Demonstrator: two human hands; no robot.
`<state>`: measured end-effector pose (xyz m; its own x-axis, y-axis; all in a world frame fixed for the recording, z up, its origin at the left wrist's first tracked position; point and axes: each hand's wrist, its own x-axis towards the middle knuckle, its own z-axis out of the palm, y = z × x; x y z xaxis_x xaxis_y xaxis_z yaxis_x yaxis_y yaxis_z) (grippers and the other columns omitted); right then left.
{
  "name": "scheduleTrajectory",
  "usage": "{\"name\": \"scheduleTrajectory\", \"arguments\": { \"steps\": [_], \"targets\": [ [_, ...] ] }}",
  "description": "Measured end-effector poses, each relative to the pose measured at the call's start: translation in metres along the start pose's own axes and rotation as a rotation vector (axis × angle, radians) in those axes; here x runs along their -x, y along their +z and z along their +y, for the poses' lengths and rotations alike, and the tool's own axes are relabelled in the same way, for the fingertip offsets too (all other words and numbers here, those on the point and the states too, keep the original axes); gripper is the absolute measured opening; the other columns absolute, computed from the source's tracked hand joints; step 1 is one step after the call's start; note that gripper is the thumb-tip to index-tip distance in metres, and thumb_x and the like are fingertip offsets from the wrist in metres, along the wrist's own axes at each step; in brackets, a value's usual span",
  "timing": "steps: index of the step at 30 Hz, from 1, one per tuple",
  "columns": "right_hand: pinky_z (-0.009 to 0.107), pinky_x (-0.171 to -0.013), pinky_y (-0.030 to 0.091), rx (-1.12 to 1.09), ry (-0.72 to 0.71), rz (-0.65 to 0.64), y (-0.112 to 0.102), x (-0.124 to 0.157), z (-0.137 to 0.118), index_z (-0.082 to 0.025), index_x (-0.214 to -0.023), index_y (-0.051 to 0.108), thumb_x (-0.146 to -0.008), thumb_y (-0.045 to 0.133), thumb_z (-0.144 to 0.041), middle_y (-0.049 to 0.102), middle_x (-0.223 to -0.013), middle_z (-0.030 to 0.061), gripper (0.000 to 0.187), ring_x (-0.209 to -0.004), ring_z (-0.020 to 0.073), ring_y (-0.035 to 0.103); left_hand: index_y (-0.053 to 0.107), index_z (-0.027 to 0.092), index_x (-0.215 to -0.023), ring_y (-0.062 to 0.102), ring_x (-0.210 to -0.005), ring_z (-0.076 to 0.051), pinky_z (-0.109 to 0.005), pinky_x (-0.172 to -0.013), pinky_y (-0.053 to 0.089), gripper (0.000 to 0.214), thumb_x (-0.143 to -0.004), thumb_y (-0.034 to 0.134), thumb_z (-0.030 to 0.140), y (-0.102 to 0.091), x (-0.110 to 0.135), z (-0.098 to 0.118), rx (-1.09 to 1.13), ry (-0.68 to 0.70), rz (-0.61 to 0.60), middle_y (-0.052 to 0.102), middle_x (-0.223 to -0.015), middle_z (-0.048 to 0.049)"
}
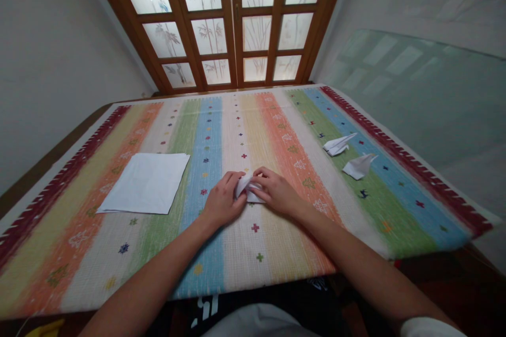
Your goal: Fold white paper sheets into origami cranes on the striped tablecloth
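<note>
Between my two hands, in the middle of the table, is a small piece of folded white paper (255,197). My left hand (225,197) grips its left side, with thumb and fingers closed on it. From the other side my right hand (274,189) pinches the paper too, its fingers curled over the top. Part of the paper is hidden behind the fingers, so its full shape is unclear. Off to the left lies a stack of square white paper sheets (146,183). Two folded white paper cranes, one farther back (337,145) and one nearer (359,167), rest on the right.
A striped, multicoloured tablecloth (205,268) covers the table, whose near edge is close to my body. Wooden doors with frosted panes (233,37) stand beyond the far edge. A pale glass panel (419,110) leans along the right wall.
</note>
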<state>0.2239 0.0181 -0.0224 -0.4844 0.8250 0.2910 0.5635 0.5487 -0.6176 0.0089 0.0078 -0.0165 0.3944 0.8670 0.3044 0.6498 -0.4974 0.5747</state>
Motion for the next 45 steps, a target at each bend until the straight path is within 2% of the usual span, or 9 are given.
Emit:
{"name": "scheduleTrajectory", "arguments": {
  "steps": [3,8,11,17,21,27,33,40,45],
  "targets": [
    [0.037,-0.088,0.053,0.032,-0.002,-0.034,-0.003,0.000,0.000,-0.022,-0.111,0.076,-0.103,0.062,-0.022,0.065,-0.119,0.0103,0.016,-0.095,0.0211,0.065,0.058,0.020,-0.130,0.068,-0.112,-0.029,-0.048,-0.100,0.058,0.041,-0.089,0.060,0.015,0.000,0.001,0.001,-0.018,-0.010,-0.020,0.065,-0.126,-0.0118],
    [0.034,-0.080,0.051,0.011,0.036,-0.082,-0.001,0.000,0.003,-0.018,-0.092,0.074,-0.097,0.060,-0.010,0.068,-0.096,0.0089,0.017,-0.084,0.0208,0.063,0.058,0.021,-0.135,0.070,-0.103,-0.028,-0.047,-0.093,0.061,0.049,-0.086,0.061,0.015,0.000,0.004,0.001,-0.060,-0.037,-0.098,0.062,-0.132,-0.0132],
    [0.033,-0.080,0.050,-0.078,0.061,-0.098,-0.002,0.000,0.006,-0.019,-0.096,0.075,-0.092,0.063,-0.008,0.073,-0.094,0.0076,0.016,-0.085,0.0208,0.066,0.058,0.022,-0.138,0.070,-0.099,-0.027,-0.046,-0.089,0.062,0.054,-0.085,0.063,0.017,0.000,0.006,0.000,-0.100,-0.037,-0.132,0.061,-0.136,-0.0134],
    [0.032,-0.079,0.050,-0.238,0.189,-0.030,-0.017,0.000,0.012,-0.018,-0.105,0.076,-0.102,0.048,-0.015,0.079,-0.094,0.0071,0.029,-0.082,0.0190,0.070,0.058,0.021,-0.143,0.070,-0.108,-0.030,-0.047,-0.094,0.061,0.053,-0.096,0.066,0.045,-0.004,0.007,0.002,-0.104,0.038,-0.176,0.061,-0.137,-0.0143],
    [0.031,-0.075,0.050,-0.275,0.199,0.052,-0.028,0.000,0.010,-0.018,-0.106,0.075,-0.104,0.056,-0.029,0.077,-0.095,0.0071,0.022,-0.082,0.0191,0.068,0.061,0.021,-0.142,0.069,-0.113,-0.028,-0.045,-0.097,0.060,0.040,-0.107,0.047,0.033,-0.002,0.007,0.001,-0.139,0.049,-0.185,0.062,-0.136,-0.0138],
    [0.034,-0.088,0.051,-0.165,0.079,-0.121,-0.028,0.003,0.012,-0.021,-0.095,0.081,-0.091,0.077,-0.020,0.072,-0.106,0.0077,0.006,-0.092,0.0198,0.067,0.062,0.017,-0.141,0.064,-0.119,-0.030,-0.049,-0.103,0.057,0.042,-0.101,0.056,0.024,0.006,0.007,-0.005,-0.177,0.058,-0.174,0.062,-0.135,-0.0165],
    [0.037,-0.093,0.050,-0.079,0.105,-0.173,-0.022,0.004,0.019,-0.021,-0.100,0.080,-0.089,0.079,-0.014,0.072,-0.106,0.0083,0.013,-0.098,0.0223,0.066,0.066,0.019,-0.135,0.055,-0.123,-0.034,-0.058,-0.109,0.050,0.038,-0.097,0.059,0.020,0.006,0.006,-0.013,-0.195,0.062,-0.075,0.065,-0.132,-0.0155],
    [0.041,-0.098,0.050,-0.036,0.098,-0.155,-0.021,0.006,0.015,-0.019,-0.123,0.075,-0.091,0.078,-0.022,0.069,-0.117,0.0124,0.032,-0.107,0.0262,0.064,0.062,0.017,-0.122,0.061,-0.113,-0.029,-0.050,-0.105,0.051,0.034,-0.088,0.061,0.012,0.002,0.002,-0.020,0.035,0.031,-0.027,0.068,-0.118,-0.0120],
    [0.035,-0.087,0.049,-0.088,0.090,-0.176,-0.020,0.004,0.009,-0.016,-0.106,0.076,-0.091,0.075,-0.019,0.071,-0.107,0.0101,0.015,-0.096,0.0223,0.064,0.060,0.019,-0.120,0.065,-0.101,-0.023,-0.041,-0.095,0.055,0.036,-0.085,0.061,0.010,-0.001,0.001,-0.019,0.160,-0.006,0.010,0.067,-0.111,-0.0082]
  ]
}}
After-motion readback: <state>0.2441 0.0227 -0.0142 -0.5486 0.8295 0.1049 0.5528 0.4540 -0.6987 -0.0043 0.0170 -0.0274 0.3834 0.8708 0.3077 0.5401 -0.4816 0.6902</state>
